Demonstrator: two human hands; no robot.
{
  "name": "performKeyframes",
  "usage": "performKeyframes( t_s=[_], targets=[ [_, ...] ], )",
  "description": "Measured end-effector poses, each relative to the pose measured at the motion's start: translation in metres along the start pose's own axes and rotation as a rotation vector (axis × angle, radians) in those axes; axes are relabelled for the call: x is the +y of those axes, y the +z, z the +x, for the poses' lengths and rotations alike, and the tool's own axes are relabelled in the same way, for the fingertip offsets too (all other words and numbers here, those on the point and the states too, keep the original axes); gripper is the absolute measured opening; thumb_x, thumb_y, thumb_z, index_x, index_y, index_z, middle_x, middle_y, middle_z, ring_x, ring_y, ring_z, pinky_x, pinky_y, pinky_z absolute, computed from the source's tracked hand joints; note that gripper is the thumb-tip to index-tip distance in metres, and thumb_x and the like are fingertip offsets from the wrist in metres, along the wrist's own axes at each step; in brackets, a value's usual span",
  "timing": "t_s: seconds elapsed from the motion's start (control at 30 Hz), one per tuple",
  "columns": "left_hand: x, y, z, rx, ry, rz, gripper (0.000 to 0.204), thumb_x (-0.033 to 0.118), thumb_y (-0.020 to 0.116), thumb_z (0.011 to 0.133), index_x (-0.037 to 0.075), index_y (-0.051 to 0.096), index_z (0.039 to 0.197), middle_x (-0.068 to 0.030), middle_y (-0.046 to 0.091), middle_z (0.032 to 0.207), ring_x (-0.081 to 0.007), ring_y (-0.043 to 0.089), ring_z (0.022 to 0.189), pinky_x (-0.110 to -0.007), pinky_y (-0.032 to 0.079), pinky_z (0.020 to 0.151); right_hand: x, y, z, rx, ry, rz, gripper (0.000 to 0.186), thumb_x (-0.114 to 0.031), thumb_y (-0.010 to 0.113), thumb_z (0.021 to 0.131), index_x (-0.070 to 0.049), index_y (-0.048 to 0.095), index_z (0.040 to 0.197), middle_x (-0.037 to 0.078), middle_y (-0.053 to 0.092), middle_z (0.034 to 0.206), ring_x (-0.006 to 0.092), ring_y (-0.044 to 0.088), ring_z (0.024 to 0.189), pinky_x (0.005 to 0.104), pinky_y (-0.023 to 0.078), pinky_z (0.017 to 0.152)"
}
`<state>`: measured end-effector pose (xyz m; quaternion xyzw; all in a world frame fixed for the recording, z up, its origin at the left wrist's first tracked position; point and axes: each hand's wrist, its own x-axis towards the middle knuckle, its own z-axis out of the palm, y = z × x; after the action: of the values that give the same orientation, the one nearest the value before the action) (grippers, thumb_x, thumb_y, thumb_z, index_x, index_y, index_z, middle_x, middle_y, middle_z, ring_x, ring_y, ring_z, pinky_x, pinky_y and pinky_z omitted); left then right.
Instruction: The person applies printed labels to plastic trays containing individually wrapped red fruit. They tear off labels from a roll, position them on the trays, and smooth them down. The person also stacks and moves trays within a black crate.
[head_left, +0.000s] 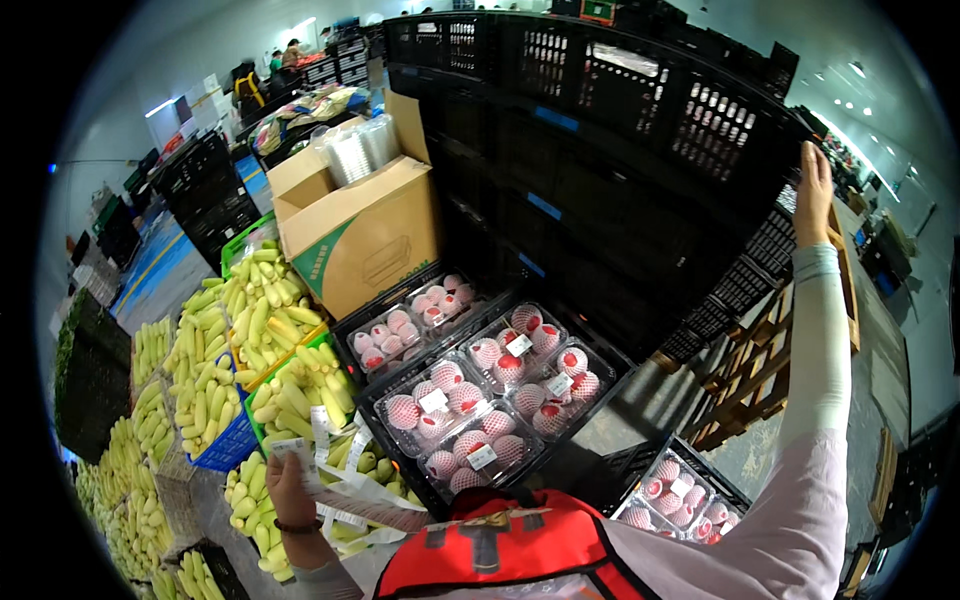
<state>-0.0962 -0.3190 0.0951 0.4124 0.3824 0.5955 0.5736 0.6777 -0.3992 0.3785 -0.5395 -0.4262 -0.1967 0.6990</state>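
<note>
My left hand (288,480) is closed on strips of white paper labels (350,495) at the lower left. My raised right hand (812,195) grips the corner of the tall stacked black crates (630,100). Between my arms, a black crate (628,372) holds clear clamshell packs (497,440) of round red fruit in pink foam nets, with small white stickers on several. Behind it sit further fruit packs (388,335), and another crate (610,470) with similar packs is beside my right arm. My red apron (450,565) shows at the bottom.
An open cardboard box (370,235) holding stacked plastic trays (360,150) stands at centre left. Piles of yellow-green corn cobs (265,300) fill coloured crates along the left. Wooden pallets (745,380) lie at the right. People (293,58) work far back near more black crates (205,200).
</note>
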Motion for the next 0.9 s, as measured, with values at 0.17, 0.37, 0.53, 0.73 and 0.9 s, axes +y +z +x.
performKeyframes(
  t_s=[0.17,0.37,0.53,0.73,0.9],
  targets=[
    [-0.006,0.037,-0.004,0.031,-0.044,0.047,0.017,0.011,0.055,0.091,0.002,0.059,0.105,-0.0048,0.065,0.096,-0.0112,0.060,0.080,-0.025,0.047,0.072,0.008,0.003,-0.018,-0.018,-0.185,-0.048,0.044,-0.023,0.062,0.092,0.000,0.050,0.127,0.003,0.057,0.105,0.0090,0.052,0.092,0.0224,0.042,0.084],
    [-0.008,0.075,0.002,0.045,-0.050,0.139,0.013,0.010,0.056,0.091,0.002,0.060,0.101,-0.0029,0.066,0.091,-0.0083,0.059,0.076,-0.023,0.046,0.068,0.025,0.008,0.036,0.162,-0.287,-0.138,0.052,-0.041,0.033,0.100,-0.001,0.054,0.126,0.013,0.055,0.128,0.0223,0.050,0.119,0.0355,0.033,0.103],
    [-0.016,0.095,0.008,0.078,-0.079,0.166,0.015,0.013,0.056,0.091,0.003,0.059,0.102,-0.0030,0.065,0.091,-0.0096,0.058,0.074,-0.024,0.047,0.068,0.042,-0.008,0.096,-0.441,-0.069,0.164,0.076,-0.062,0.033,0.092,0.005,0.058,0.116,0.013,0.062,0.111,0.0196,0.057,0.103,0.0315,0.042,0.094],
    [0.033,0.134,-0.007,-0.030,0.179,-0.242,0.016,0.020,0.061,0.085,0.010,0.054,0.095,-0.0002,0.051,0.077,-0.0123,0.049,0.065,-0.026,0.041,0.055,0.097,-0.029,0.079,-0.173,-0.033,0.158,0.067,-0.053,0.036,0.093,0.005,0.053,0.121,0.013,0.059,0.117,0.0206,0.056,0.106,0.0315,0.042,0.094],
    [0.065,0.124,0.031,-0.481,0.368,-0.171,0.015,0.020,0.056,0.093,0.010,0.051,0.103,0.0046,0.040,0.067,-0.0051,0.031,0.049,-0.023,0.029,0.049,0.118,-0.047,0.075,-0.059,0.003,0.233,0.057,-0.043,0.039,0.094,0.004,0.051,0.124,0.012,0.058,0.117,0.0199,0.056,0.104,0.0304,0.043,0.092]
  ],
)
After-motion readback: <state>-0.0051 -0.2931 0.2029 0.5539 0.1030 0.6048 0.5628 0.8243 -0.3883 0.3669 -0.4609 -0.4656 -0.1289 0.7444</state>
